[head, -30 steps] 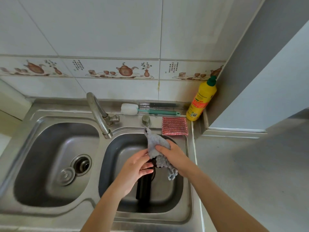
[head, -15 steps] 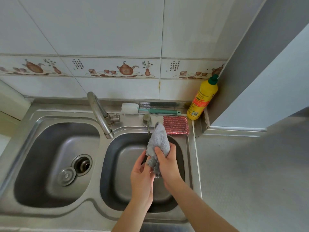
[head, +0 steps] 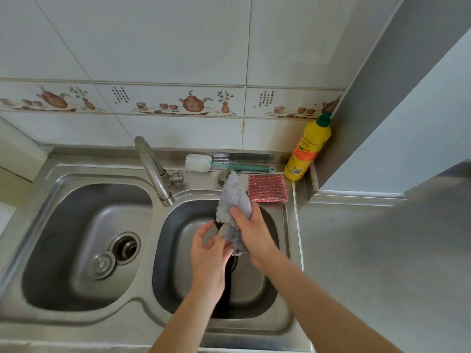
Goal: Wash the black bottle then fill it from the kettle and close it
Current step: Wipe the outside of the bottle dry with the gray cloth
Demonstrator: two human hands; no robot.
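Note:
Over the right basin of a steel double sink, my left hand grips the black bottle. Most of the bottle is hidden under that hand; a dark strip of its body shows below the palm. My right hand is closed on a grey cloth, which is bunched over the bottle's upper end and sticks up towards the back ledge. The hands touch at the cloth. No kettle or bottle lid is in view.
The tap stands between the basins, with no water visibly running. A bottle brush, a pink scouring pad and a yellow detergent bottle sit on the back ledge. The left basin has a drain and a loose plug. A grey counter lies to the right.
The cloth has gone from draped over the bottle's top to bunched upright in my right hand, which moved up and back. My left hand shifted its grip, and less of the bottle shows.

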